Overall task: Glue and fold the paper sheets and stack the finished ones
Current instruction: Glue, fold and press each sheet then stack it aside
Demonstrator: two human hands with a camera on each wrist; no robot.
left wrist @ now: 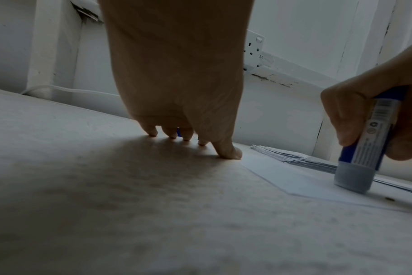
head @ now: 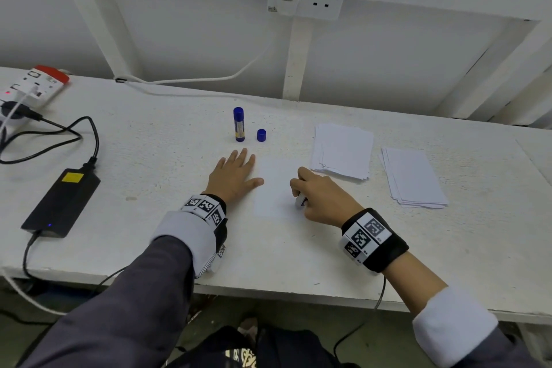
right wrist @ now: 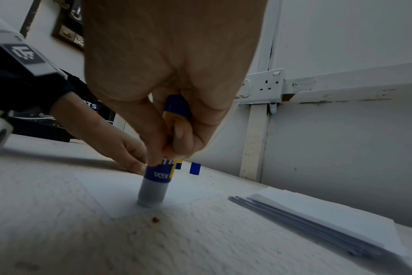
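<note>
A single paper sheet [head: 276, 188] lies flat on the white surface [head: 149, 158], between the two hands. The right hand [head: 321, 196] is over the sheet's right edge, fingers curled round a glue stick [right wrist: 157, 178] and holding it upright with its pale, uncapped end pressed onto the paper near the sheet's near corner. In the head view the stick is almost wholly hidden under that hand; only a bit of its pale end peeks out below the knuckles. The left hand [head: 236, 176] lies flat and spread on the surface just left of the sheet, holding nothing; its thumb reaches to the sheet's left edge, and the left wrist view shows the thumb tip [left wrist: 233, 153] at the paper's border, though whether it presses on the paper or only beside it is hard to tell.

Beyond the left hand, a second glue stick [head: 238, 124] stands upright with its cap on, and a loose blue cap [head: 261, 135] sits just to its right, apart from it. To the right of the sheet lie two stacks of white paper: the nearer stack [head: 342, 151] just beyond the right hand, the farther stack [head: 413, 178] well to the right. Whether their sheets are folded cannot be made out. At the far left sit a black power adapter [head: 61, 203] and a power strip [head: 33, 85], partly cut off by the frame edge.
</note>
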